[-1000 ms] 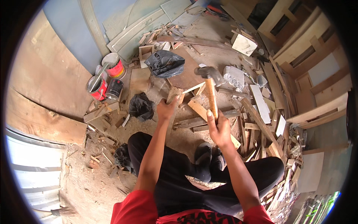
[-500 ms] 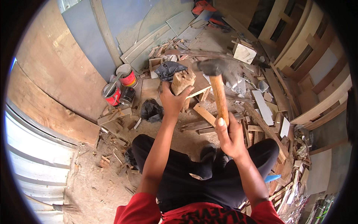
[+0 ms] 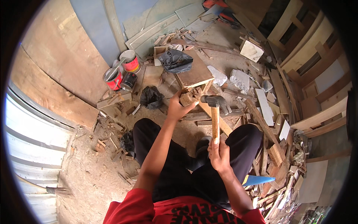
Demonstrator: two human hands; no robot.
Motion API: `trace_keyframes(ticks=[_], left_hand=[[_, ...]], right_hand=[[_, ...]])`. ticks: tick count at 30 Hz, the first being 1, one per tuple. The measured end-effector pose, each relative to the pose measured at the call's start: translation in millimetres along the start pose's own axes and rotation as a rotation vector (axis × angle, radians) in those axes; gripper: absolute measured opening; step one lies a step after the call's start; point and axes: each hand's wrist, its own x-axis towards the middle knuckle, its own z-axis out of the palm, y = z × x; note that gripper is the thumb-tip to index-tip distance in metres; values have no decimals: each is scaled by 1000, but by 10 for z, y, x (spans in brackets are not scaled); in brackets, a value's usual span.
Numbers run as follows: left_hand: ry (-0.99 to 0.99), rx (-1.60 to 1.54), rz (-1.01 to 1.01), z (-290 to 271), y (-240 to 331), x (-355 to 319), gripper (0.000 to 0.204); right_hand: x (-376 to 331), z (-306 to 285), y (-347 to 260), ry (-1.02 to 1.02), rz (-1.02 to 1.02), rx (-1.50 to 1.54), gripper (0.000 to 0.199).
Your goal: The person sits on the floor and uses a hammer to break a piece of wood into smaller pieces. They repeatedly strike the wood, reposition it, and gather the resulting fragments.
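Down between the knees, a claw hammer (image 3: 215, 112) with a dark steel head and a pale wooden handle is standing nearly upright, its head hanging just right of a small rough wooden block (image 3: 186, 98). That block is sitting in front of a flat brown board (image 3: 195, 72), on which a crumpled black plastic bag (image 3: 176, 61) is lying. Sandy ground is showing everywhere, littered with offcuts, splinters and planks; three paint tins (image 3: 121, 72) are standing by a blue wall, and timber frames are leaning at the right. The left hand (image 3: 178, 107) is curling closed around the block, fingers wrapping its near side. The right hand (image 3: 219, 152) is gripping the hammer's handle tightly at its lower end.
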Motion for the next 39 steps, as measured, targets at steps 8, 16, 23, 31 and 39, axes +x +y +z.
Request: trace_keyframes(ticks=[8, 16, 23, 31, 39], left_hand=[[-59, 8, -19, -144, -111, 29, 42], [-36, 23, -25, -250, -295, 10, 37], [-20, -66, 8, -202, -251, 33, 38], [2, 0, -7, -246, -222, 31, 40], [-132, -9, 21, -204, 15, -7, 45]], right_hand=[[58, 213, 10, 43, -136, -55, 39], [75, -75, -818, 92, -376, 322, 47], [39, 151, -104, 31, -151, -224, 31], [12, 32, -404, 50, -216, 188, 44], [-160, 337, 114, -18, -15, 93, 40]])
